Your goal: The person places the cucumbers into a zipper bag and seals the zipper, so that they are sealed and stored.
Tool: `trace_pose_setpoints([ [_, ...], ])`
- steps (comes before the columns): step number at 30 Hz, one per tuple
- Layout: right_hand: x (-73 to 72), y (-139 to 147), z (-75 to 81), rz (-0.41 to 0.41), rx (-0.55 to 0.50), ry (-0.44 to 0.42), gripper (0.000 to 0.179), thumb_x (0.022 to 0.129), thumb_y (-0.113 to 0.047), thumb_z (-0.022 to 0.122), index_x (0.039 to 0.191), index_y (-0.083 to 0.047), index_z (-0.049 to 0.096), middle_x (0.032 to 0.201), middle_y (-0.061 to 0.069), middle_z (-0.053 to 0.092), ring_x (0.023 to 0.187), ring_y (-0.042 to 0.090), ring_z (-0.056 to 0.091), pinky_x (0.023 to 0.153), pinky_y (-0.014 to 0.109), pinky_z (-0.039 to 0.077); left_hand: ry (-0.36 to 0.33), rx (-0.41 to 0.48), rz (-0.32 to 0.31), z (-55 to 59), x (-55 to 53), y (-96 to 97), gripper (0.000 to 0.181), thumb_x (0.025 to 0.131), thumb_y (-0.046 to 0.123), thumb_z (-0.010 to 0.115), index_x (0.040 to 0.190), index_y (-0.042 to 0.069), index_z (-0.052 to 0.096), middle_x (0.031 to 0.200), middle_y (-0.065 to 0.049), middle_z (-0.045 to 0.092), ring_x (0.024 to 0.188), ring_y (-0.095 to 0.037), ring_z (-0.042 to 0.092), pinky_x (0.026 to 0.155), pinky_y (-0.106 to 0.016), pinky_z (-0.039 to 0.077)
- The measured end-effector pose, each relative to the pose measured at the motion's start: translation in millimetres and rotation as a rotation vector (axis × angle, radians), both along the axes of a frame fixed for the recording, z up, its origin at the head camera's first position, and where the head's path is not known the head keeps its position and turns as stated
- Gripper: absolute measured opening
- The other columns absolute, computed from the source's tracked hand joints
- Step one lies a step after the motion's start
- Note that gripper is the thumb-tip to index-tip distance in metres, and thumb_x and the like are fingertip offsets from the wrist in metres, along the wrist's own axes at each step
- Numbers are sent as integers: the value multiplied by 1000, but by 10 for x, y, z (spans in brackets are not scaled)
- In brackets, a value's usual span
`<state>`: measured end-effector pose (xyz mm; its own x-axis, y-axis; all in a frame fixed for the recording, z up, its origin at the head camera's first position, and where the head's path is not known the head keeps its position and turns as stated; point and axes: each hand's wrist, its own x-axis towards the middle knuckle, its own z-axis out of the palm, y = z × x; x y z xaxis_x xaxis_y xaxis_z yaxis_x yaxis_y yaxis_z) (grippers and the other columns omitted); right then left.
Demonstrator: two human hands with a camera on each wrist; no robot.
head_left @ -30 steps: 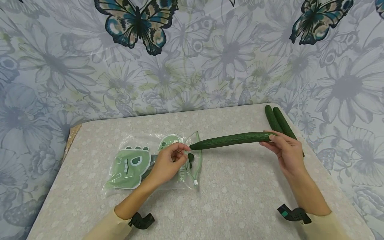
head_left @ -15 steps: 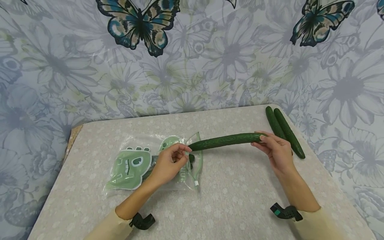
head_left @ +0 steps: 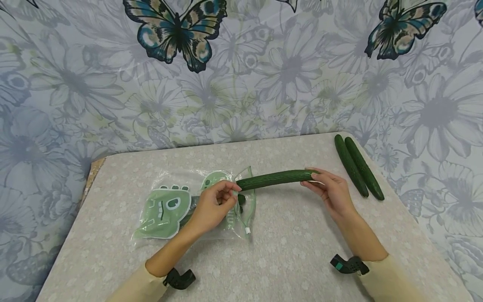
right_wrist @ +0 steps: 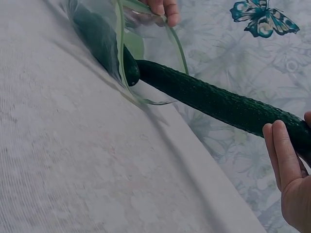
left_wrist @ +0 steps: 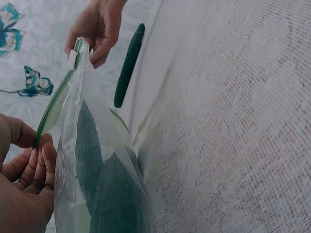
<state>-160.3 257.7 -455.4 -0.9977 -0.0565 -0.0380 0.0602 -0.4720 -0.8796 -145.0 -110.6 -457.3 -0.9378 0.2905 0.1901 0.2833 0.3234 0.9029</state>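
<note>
Left hand (head_left: pixel 212 208): pinches zip bag (head_left: pixel 160 216) by its rim, apparently to part the mouth. Right hand (head_left: pixel 335 195): grips cucumber (head_left: pixel 277 179) at one end, seemingly leaving the other free.

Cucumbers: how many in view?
At least 4: one cucumber in the right hand, two cucumbers on the table at right, one or more in the bag, some possibly hidden.

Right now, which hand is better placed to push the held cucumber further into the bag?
Probably the right hand: it grips the cucumber by its outer end, and the other end enters the open bag. The left hand pinches the bag's rim.
</note>
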Motion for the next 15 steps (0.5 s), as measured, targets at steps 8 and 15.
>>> trace_pose_setpoints([
  [8, -91, -161, -81, 55, -8, -61, 29, 107, -3, 63, 133, 0, 73, 132, 8, 71, 102, 24, 82, 97, 29, 61, 4, 14, -1, -4, -11, -28, 19, 103, 12, 68, 119, 21, 73, 104, -5, 68, 85, -17, 64, 70, -22, 54],
  [15, -177, -338, -153, 98, -7, -120, 30, 107, -4, 62, 135, -1, 70, 133, 9, 69, 105, 23, 82, 98, 28, 61, 9, 18, 7, -13, -17, -50, 20, 102, 10, 68, 122, 9, 73, 104, -6, 68, 86, -16, 64, 70, -21, 54],
])
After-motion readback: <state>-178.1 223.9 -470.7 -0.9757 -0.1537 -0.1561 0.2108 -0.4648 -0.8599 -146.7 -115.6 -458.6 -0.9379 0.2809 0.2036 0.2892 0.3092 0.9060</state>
